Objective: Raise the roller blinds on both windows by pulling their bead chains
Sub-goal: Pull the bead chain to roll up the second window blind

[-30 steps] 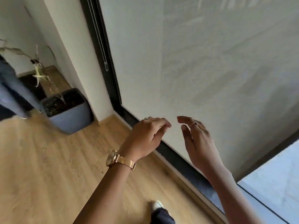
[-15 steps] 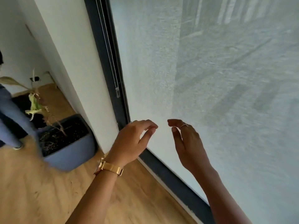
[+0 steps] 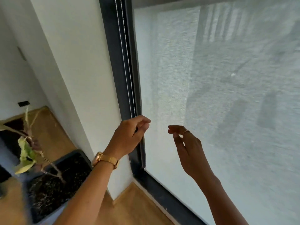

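A pale grey roller blind point(image 3: 219, 95) hangs fully down over the window, inside a dark frame point(image 3: 113, 62). Its white bead chain point(image 3: 125, 62) runs down the frame's left upright in two strands. My left hand point(image 3: 129, 137), with a gold watch on the wrist, is at the chain's lower end. Its fingers are curled around the strands, and the chain's bottom loop is hidden behind the hand. My right hand point(image 3: 186, 148), wearing a ring, hovers open in front of the blind, a little right of the left hand and touching nothing.
A white wall pier point(image 3: 78, 78) stands left of the frame. A grey planter point(image 3: 53, 184) with dark soil and a wilted plant point(image 3: 26, 151) sits on the wooden floor point(image 3: 134, 207) at lower left. The window's dark sill runs along the floor.
My view has tilted up and moved closer to the window frame. My left hand has risen and moved left to the bead chain and curled around it. My right hand has risen alongside, still open.
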Demonstrator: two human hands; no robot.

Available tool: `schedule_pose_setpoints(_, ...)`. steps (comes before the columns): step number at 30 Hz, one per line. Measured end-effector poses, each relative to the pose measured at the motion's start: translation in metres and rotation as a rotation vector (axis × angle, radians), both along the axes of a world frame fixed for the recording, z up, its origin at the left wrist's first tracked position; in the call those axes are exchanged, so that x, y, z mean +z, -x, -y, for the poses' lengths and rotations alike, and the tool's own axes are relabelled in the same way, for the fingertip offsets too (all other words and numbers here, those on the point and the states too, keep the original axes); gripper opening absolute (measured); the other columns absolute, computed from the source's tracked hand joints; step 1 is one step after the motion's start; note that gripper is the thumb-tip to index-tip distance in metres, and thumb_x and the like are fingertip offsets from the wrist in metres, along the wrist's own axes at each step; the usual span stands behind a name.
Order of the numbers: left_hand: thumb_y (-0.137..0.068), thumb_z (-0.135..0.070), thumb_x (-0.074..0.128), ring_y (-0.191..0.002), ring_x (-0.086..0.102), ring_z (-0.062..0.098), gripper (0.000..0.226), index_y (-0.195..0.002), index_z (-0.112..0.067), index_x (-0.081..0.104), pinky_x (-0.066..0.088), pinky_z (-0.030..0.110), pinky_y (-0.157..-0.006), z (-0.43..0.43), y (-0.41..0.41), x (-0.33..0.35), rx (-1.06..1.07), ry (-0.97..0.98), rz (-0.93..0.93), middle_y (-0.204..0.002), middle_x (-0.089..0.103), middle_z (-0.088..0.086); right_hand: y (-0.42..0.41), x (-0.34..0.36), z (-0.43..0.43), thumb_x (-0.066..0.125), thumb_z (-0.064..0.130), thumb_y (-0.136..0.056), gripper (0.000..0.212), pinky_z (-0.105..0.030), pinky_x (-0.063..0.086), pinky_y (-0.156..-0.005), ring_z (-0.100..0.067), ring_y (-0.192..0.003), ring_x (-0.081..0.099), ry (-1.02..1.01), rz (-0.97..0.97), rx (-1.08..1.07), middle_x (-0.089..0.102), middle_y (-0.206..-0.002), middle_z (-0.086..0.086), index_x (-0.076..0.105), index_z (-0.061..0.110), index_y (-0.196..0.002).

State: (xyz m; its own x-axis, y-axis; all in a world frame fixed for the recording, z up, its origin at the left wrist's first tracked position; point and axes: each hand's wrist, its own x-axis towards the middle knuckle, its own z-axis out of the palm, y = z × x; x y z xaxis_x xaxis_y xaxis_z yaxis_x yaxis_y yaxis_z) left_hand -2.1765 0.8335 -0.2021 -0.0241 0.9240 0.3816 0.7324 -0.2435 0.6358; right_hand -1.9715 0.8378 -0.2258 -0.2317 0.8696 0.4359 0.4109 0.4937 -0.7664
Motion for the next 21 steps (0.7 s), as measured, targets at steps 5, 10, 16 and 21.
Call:
schedule_pose_setpoints(5,-0.093,-0.031,0.052,-0.092,0.062,0.006,0.020,-0.109,-0.024,0.063,0.042,0.011,-0.070,-0.070,0.100,0.023,0.035,0.022,-0.020,-0.107,0.070,-0.002,0.078,0.018,-0.045,0.037,0.022,-0.100,0.029,-0.033,0.047,-0.102,-0.004,-0.113,0.058,-0.061,-0.062,-0.012,0.066,-0.116,0.008,0.059,0.022,-0.120)
schedule_pose_setpoints(10,-0.092,-0.023,0.054,-0.115,0.058,0.018,0.028,-0.119,-0.018,0.057,0.045,0.024,-0.090,-0.125,0.146,0.026,0.003,0.058,-0.036,-0.125,0.063,0.005,0.131,0.036,-0.094,0.039,0.020,-0.100,0.028,-0.011,0.045,-0.087,0.007,-0.098,0.061,-0.074,-0.063,-0.013,0.068,-0.111,0.008,0.059,0.020,-0.119)
schedule_pose_setpoints(16,-0.093,-0.026,0.051,-0.124,0.052,0.021,0.035,-0.128,-0.018,0.051,0.041,0.027,-0.094,-0.205,0.175,0.057,0.009,-0.076,-0.223,-0.135,0.055,0.003,0.196,0.076,-0.179,0.040,0.018,-0.100,0.027,-0.004,0.043,-0.075,0.006,-0.091,0.061,-0.153,-0.180,-0.015,0.070,-0.104,0.006,0.061,0.016,-0.115)
schedule_pose_setpoints(21,-0.094,-0.026,0.049,-0.123,0.053,0.021,0.035,-0.127,-0.015,0.053,0.044,0.027,-0.097,-0.263,0.190,0.090,0.065,-0.263,-0.299,-0.135,0.056,0.005,0.238,0.131,-0.255,0.039,0.015,-0.099,0.028,-0.032,0.053,-0.087,-0.007,-0.094,0.064,-0.212,-0.247,-0.033,0.070,-0.107,0.001,0.063,0.013,-0.113)
